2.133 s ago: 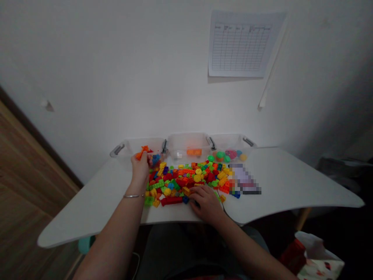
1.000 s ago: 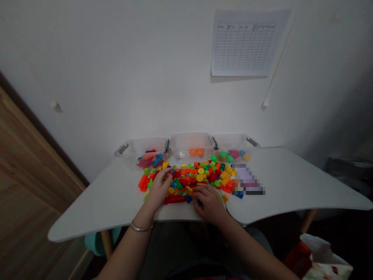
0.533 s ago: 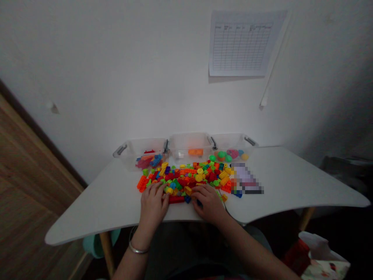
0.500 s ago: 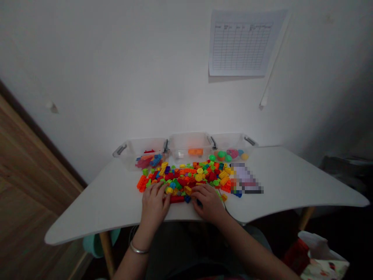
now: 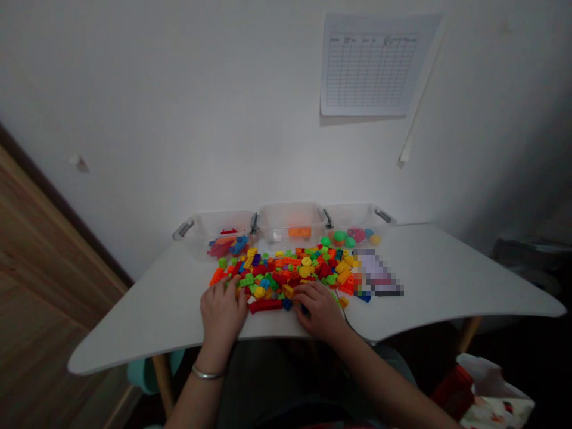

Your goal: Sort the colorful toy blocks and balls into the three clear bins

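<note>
A heap of coloured plastic building bricks [image 5: 290, 274] lies on the white table [image 5: 429, 286] in front of me. My left hand [image 5: 222, 313] rests palm down at the heap's near left corner, fingers spread over small bricks, close to an orange brick [image 5: 217, 276]. My right hand [image 5: 318, 308] lies on the heap's near edge with its fingers curled among the bricks; what they hold, if anything, is hidden. A long red brick [image 5: 266, 305] lies between the two hands.
Three clear plastic bins stand along the wall: the left bin [image 5: 214, 232] holds mixed bricks, the middle bin [image 5: 290, 223] an orange piece, the right bin [image 5: 357, 223] round pieces. A printed sheet [image 5: 373, 65] hangs on the wall. A bag [image 5: 491, 399] sits at lower right.
My left hand left the left bin, came down onto the heap, and has slid left to its near left corner. My right hand has barely moved.
</note>
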The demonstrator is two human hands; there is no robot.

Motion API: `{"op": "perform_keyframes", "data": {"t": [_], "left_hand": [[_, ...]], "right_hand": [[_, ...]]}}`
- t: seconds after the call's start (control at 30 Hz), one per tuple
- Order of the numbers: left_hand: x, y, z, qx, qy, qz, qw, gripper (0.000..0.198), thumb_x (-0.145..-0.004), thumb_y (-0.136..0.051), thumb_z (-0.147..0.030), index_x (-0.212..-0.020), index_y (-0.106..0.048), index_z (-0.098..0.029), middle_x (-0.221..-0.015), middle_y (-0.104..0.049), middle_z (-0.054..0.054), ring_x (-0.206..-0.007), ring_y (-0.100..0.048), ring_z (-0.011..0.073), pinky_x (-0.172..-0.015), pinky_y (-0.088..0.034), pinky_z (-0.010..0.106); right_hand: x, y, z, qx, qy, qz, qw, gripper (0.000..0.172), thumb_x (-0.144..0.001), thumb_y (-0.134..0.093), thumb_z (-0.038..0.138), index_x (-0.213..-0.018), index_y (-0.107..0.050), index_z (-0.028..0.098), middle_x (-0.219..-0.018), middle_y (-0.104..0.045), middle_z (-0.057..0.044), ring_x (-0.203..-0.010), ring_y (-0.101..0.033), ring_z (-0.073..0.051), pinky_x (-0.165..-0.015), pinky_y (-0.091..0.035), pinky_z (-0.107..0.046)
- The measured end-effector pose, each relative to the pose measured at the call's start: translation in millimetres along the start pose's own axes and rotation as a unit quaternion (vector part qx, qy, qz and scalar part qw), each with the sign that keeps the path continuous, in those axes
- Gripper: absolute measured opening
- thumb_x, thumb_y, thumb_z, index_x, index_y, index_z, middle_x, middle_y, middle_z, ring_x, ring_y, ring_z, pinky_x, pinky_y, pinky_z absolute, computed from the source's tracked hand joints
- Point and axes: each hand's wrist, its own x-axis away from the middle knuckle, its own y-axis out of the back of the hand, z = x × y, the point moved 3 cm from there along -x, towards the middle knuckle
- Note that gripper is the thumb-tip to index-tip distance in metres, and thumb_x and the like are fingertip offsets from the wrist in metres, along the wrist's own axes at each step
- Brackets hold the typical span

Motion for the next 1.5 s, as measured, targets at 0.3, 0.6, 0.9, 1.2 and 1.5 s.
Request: {"op": "perform_keyframes", "data": {"t": [0.3, 0.6, 0.9, 1.2, 1.5], "left_hand": [[1, -6.9, 0, -0.035, 0.006, 0.054, 0.998, 0.043, -0.087, -0.049, -0.037, -0.123, -0.063, -0.019, -0.11, -0.065, 0.016, -0.098, -0.059, 0.0315, -0.085, -0.044, 0.045], [-15, -3.1, 0, -0.059, 0.044, 0.123, 0.99, 0.045, -0.09, -0.045, -0.031, -0.131, -0.057, -0.017, -0.112, -0.067, 0.014, -0.101, -0.061, 0.0306, -0.086, -0.043, 0.042], [-18, -2.8, 5, 0.003, 0.059, 0.107, 0.993, 0.033, -0.086, -0.053, -0.031, -0.116, -0.064, -0.021, -0.114, -0.068, 0.009, -0.107, -0.061, 0.0286, -0.093, -0.041, 0.043], [-28, -7.5, 9, 0.005, 0.018, 0.129, 0.991, 0.037, -0.085, -0.053, -0.026, -0.12, -0.062, -0.018, -0.118, -0.066, 0.012, -0.105, -0.062, 0.028, -0.088, -0.046, 0.039], [-35, -16.0, 10, -0.01, -0.045, 0.169, 0.985, 0.044, -0.084, -0.054, -0.024, -0.128, -0.06, -0.019, -0.113, -0.066, 0.014, -0.106, -0.06, 0.0301, -0.091, -0.047, 0.041]], "right_hand": [[0, -1, 0, -0.006, 0.0, 0.002, 1.0, 0.018, -0.08, -0.061, 0.014, -0.094, -0.068, 0.022, -0.106, -0.07, -0.006, -0.103, -0.059, -0.023, -0.094, -0.048, -0.041], [-1, 0, 0, -0.008, -0.001, 0.009, 1.0, 0.018, -0.079, -0.061, 0.014, -0.094, -0.068, 0.022, -0.105, -0.07, -0.006, -0.103, -0.059, -0.022, -0.095, -0.048, -0.041], [0, -1, -1, -0.013, -0.002, 0.012, 1.0, 0.019, -0.079, -0.062, 0.013, -0.094, -0.067, 0.022, -0.106, -0.069, -0.005, -0.104, -0.058, -0.023, -0.096, -0.047, -0.04], [0, -1, -1, -0.011, 0.0, 0.011, 1.0, 0.016, -0.079, -0.063, 0.015, -0.094, -0.066, 0.022, -0.106, -0.069, -0.006, -0.103, -0.058, -0.023, -0.095, -0.047, -0.04], [0, -1, 0, -0.005, -0.001, 0.007, 1.0, 0.017, -0.079, -0.063, 0.014, -0.094, -0.066, 0.022, -0.105, -0.069, -0.005, -0.102, -0.059, -0.022, -0.096, -0.046, -0.039]]}}
